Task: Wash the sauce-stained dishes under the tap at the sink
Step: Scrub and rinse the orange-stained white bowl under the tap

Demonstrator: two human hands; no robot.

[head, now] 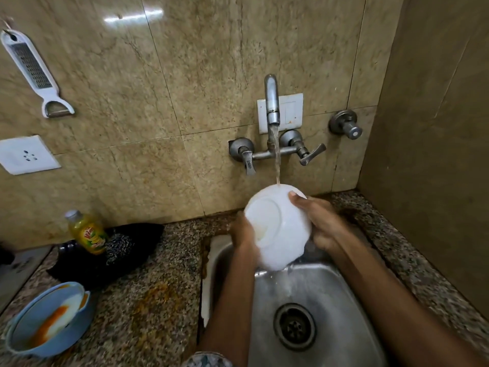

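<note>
Two hands on one white bowl (277, 229), held over the sink (330, 292) with its base turned toward the camera, top rim right under the tap (272, 107) stream. Left hand (242, 231) grips the bowl's left side, fingers hidden behind it. Right hand (321, 223) holds the right side, with fingertips (293, 195) curled over the upper rim. Water runs off the bottom edge into the basin.

Step, as I read it: rinsing the outside of the first dish. Faint yellowish smear near the foot ring, so probably not clean yet. Next move likely calls for rotating the bowl in the stream, or flipping it to get the inside, which can't be seen from here.

Still queued: blue bowl (50, 321) on the tabletop (158, 274) at lower left, with a sauce-streaked white dish nested inside, well apart from the sink. Dish soap bottle (87, 233) stands behind it on a dark cloth (127, 252).

Room: sink is small, with the wall close on the right and the tap handles just above the bowl. Tabletop left of the sink has open space for setting down, though it's stained.
</note>
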